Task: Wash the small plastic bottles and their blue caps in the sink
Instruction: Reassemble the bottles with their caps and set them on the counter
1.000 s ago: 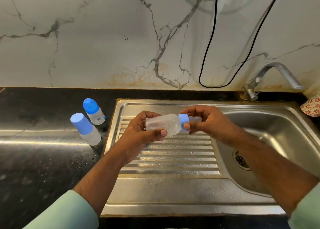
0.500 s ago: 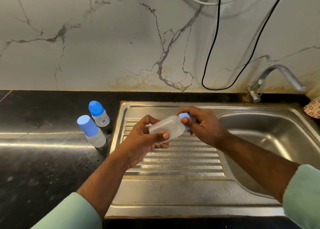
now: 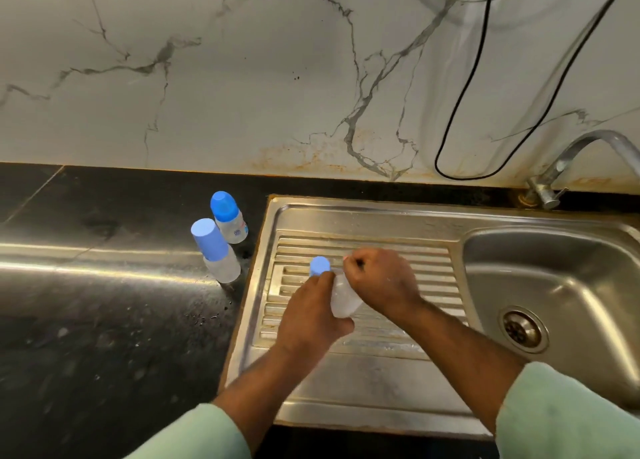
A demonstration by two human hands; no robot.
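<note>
**Gripping a small bottle over the drainboard**

Standing at 9 o'clock of the sink (image 3: 346,413), on the dark surface (image 3: 86,320), are two capped bottles: the nearer bottle (image 3: 221,268) with a tall blue cap (image 3: 209,239), and, just beside it toward 1 o'clock, the farther bottle (image 3: 232,227) with a rounded blue cap (image 3: 224,206). Both are upright and untouched. Over the ribbed drainboard (image 3: 398,337), the left hand (image 3: 311,320) has its fingers curled around a translucent bottle (image 3: 343,299), which is tilted with its base toward 5 o'clock. A loose blue cap (image 3: 319,265) shows just above the left hand's fingertips; whether it is held or stands on the drainboard cannot be told. The right hand (image 3: 379,282) is curled over the upper end of the same bottle, hiding its neck. At 3 o'clock lies the basin with its drain (image 3: 522,330); the tap (image 3: 568,160) rises at 1 o'clock against the marble wall (image 3: 242,77), where a black cable (image 3: 467,87) hangs.
</note>
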